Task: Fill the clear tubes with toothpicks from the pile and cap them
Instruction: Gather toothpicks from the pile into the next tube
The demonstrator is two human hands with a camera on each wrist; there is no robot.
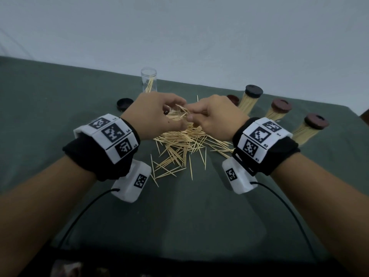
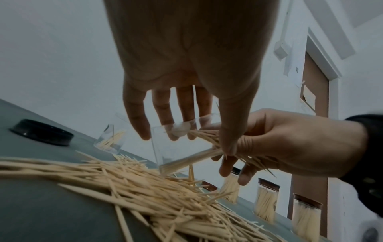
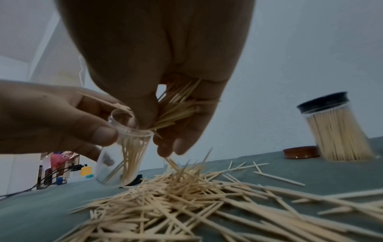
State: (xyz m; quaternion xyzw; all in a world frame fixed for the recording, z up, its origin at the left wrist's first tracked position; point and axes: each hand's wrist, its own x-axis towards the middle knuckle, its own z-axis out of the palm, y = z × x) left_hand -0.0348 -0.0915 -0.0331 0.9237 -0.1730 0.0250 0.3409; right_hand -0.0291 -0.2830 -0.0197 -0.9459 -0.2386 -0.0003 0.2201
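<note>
Green cloth covers the table (image 1: pixel 60 108), and the loose pile of toothpicks (image 1: pixel 179 144) lies spread across its middle, under and nearer than both hands. To the far right stand three filled, capped tubes (image 1: pixel 311 126); far of the hands an open tube (image 1: pixel 148 79) stands with only a few picks in it. A black cap (image 1: pixel 125 103) lies loose to the far left, a brown cap (image 1: pixel 233 99) to the far right.

Above the pile, the left hand (image 1: pixel 157 114) grips the clear tube (image 3: pixel 122 152) near its rim, thumb in front and fingers curled behind, the tube leaning towards the right hand. The right hand (image 1: pixel 217 114) pinches a bundle of toothpicks (image 3: pixel 176 106) between thumb and fingers, tips fanning at the tube's mouth; some picks already stand inside.

To do this step well, I judge the bundle should be squared up so the picks run parallel before release, since splayed tips are likely to catch the rim and drop back on the pile. Keeping the tube tilted towards the bundle should let the picks slide down its wall. Small pinches look safer than one thick one.
</note>
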